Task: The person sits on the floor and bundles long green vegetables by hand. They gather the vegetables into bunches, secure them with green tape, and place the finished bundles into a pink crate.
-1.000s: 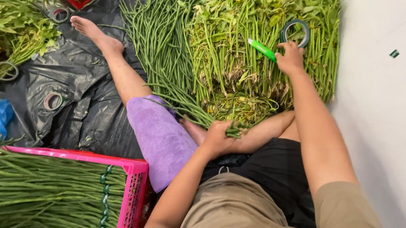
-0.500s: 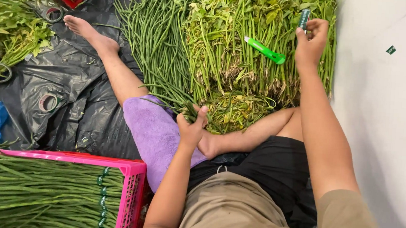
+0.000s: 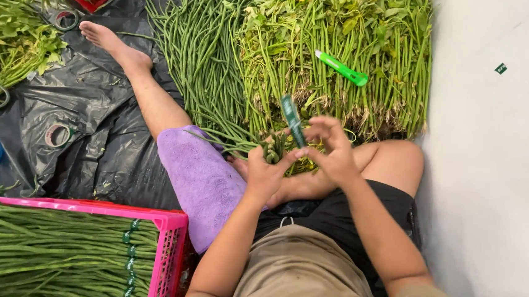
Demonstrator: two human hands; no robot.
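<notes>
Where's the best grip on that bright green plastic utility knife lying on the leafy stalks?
Probably the middle of the bright green plastic utility knife, pinched across its narrow width from above: it lies flat and diagonal on the leafy green stalks, long sides exposed, with both hands elsewhere.

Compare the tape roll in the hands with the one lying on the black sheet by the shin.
The held tape roll is dark green, seen edge-on and tilted, pinched between the left hand and right hand. The tape roll on the sheet lies flat, its hole showing, untouched, and looks paler. Both are narrow rings of tape.
</notes>
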